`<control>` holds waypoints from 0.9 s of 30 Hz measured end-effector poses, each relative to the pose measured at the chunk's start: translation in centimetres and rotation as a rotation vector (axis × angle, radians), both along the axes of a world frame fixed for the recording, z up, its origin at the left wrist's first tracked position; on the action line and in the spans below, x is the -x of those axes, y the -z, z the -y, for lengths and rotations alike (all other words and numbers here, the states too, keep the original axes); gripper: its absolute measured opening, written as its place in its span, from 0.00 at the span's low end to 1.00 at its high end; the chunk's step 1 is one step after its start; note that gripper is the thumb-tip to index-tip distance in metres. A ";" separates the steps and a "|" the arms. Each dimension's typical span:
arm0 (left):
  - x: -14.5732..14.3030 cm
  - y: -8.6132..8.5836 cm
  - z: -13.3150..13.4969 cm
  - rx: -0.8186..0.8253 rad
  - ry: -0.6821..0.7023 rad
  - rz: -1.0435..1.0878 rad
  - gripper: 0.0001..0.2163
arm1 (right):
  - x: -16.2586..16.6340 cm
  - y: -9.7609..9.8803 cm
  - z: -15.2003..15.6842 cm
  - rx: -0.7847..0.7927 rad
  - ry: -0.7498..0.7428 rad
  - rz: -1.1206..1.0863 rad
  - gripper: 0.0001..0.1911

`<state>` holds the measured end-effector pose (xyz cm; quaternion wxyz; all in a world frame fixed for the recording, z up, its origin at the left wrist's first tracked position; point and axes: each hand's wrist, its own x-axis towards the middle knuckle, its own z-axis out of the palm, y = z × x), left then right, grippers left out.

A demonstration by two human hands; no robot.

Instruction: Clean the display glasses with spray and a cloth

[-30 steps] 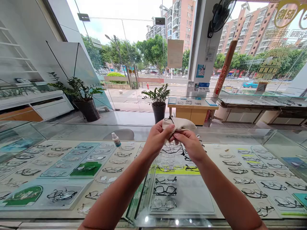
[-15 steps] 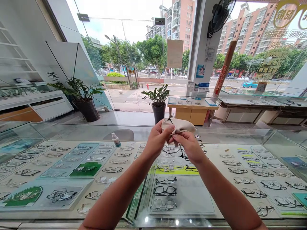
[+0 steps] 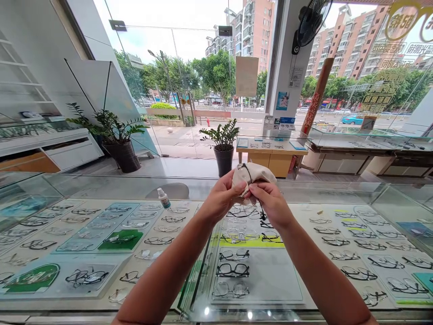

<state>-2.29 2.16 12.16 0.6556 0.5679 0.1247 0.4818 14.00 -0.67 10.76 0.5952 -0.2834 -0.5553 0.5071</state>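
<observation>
Cloth (image 3: 264, 173), cream and bunched, sat between both hands above the glass display case (image 3: 203, 311). A light, even pinch suited it, without straining the thin black strip (image 3: 249, 174), cord or temple arm unclear. Left hand (image 3: 219, 198) and right hand (image 3: 271, 202) each had fingertips closed narrowly on it, nearly meeting.

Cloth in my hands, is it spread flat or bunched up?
Bunched up: the pale cloth is gathered between left hand and right hand.

Left hand (image 3: 223, 198) and right hand (image 3: 272, 203) gripping pale cloth (image 3: 262, 173) and eyeglasses (image 3: 249, 175) above the glass counter (image 3: 111, 187), a potted plant (image 3: 223, 158) standing beyond it!
</observation>
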 end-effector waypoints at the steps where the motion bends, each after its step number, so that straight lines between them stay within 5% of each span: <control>1: -0.2 0.1 0.0 0.001 -0.013 0.003 0.18 | 0.0 0.1 0.0 0.003 -0.008 0.004 0.19; 13: -0.5 -0.3 -0.2 0.086 -0.181 0.092 0.24 | -0.8 -0.8 0.5 -0.065 -0.062 0.222 0.20; 18: 0.4 -0.6 -0.5 0.102 -0.227 0.132 0.23 | -2.0 -1.2 -0.3 -0.075 0.211 0.094 0.18; 27: -0.8 0.0 0.9 0.132 -0.056 0.043 0.19 | -1.0 -0.2 -0.3 -0.183 0.197 0.089 0.24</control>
